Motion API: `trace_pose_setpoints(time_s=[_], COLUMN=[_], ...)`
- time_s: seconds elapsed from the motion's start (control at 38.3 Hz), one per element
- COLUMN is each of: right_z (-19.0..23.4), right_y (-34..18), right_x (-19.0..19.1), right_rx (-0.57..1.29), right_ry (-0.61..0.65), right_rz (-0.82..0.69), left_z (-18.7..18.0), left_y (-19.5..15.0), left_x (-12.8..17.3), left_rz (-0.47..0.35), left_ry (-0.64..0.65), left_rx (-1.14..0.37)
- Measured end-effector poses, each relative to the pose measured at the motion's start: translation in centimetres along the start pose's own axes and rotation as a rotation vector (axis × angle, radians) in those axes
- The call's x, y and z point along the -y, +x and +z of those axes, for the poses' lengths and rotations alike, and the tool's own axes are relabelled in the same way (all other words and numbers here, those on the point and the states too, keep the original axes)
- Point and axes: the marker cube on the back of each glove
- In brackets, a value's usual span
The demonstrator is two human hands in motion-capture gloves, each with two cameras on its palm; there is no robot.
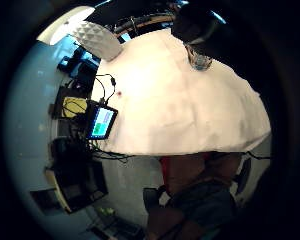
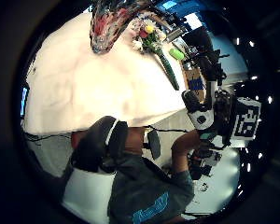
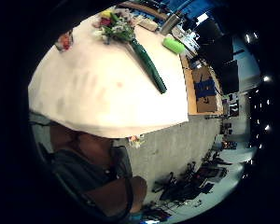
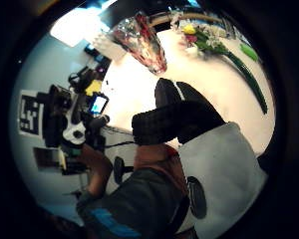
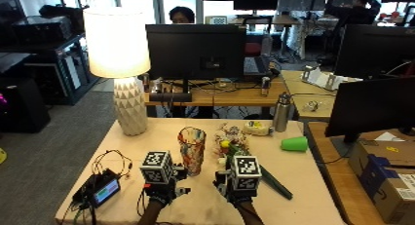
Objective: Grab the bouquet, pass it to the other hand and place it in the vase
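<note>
Glass with multicoloured streaks, the vase (image 5: 192, 149) stands upright on the table (image 5: 305, 186) holding nothing. The bouquet (image 5: 243, 161) lies just beside it. Whether the left hand (image 5: 160, 193) and right hand (image 5: 236, 192) are open, I cannot tell.

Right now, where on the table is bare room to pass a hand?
Bare cloth lies between the lamp and the vase, and right of the bouquet below the green cup. It is crowded around the vase, bouquet and both hands.
</note>
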Motion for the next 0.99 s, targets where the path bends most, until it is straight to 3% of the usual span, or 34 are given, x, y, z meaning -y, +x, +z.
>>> trace_pose_setpoints(time_s=[0.26,0.6,0.78,0.99], right_z=[0.1,0.7,0.4,0.1], right_y=[-0.1,-0.4,-0.1,1.9], right_x=[0.3,0.6,0.1,-0.4], right_rx=[-0.006,-0.001,-0.009,-0.008], right_ry=[0.005,0.017,-0.004,-0.002], right_rz=[-0.014,-0.043,-0.043,-0.034], left_z=[-0.1,0.3,-1.1,0.0], left_y=[-0.4,-1.0,0.2,-0.7], left_x=[0.0,1.1,-0.5,0.8], left_rz=[-0.013,0.003,-0.017,0.016], left_ry=[-0.039,0.018,-0.017,0.037], left_rx=[-0.044,-0.044,-0.054,-0.063])
